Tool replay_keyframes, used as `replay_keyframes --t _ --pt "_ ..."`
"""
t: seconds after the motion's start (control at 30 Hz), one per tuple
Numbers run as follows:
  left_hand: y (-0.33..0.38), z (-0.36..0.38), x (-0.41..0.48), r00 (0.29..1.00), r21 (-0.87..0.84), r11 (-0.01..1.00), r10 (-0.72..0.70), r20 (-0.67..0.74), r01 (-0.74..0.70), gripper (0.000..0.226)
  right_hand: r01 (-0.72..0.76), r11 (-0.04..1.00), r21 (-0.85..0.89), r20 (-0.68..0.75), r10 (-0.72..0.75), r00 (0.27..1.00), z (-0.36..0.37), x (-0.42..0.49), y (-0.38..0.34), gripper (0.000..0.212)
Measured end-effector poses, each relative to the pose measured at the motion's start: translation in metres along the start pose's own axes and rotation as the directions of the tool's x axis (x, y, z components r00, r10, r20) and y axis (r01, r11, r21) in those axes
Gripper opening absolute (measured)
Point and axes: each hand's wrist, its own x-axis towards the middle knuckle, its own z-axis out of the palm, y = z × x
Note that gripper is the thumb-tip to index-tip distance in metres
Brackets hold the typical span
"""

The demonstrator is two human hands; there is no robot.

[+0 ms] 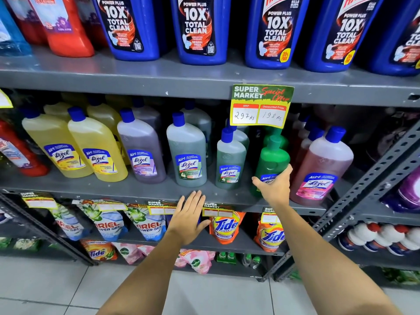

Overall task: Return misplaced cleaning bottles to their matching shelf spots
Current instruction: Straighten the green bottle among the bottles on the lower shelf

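My two bare forearms reach up from the bottom of the view toward the grey middle shelf. My right hand is closed around the lower body of a bright green bottle with a green cap, thumb on its left side and fingers wrapped across the blue label. The bottle stands roughly upright on that shelf; I cannot tell whether its base is fully resting there. My left hand is open and flat, fingers together and stretched out, holding nothing, its fingertips just at the shelf's front edge.

Taking the green bottle as my landmark: just to its left stands a small grey-green bottle with a blue cap, and further left a larger bottle of the same colour. Beyond those come a purple bottle and then yellow bottles, all blue-capped. Just to the right of the green bottle is a pink bottle, close beside my knuckles. Directly above it, a yellow and green price tag hangs from the upper shelf's edge, and above that stand big blue bottles. Below the green bottle, on the next shelf down, sit orange pouches; blue and white pouches lie lower left.
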Motion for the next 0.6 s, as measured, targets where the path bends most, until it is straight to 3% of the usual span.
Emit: replay_keyframes --t 0.6 --pt "0.0027 0.0007 0.0002 1.0 -0.018 1.0 -0.013 -0.024 0.013 0.077 0.031 0.999 0.006 0.028 -0.031 0.999 -0.0029 0.0037 0.0048 0.097"
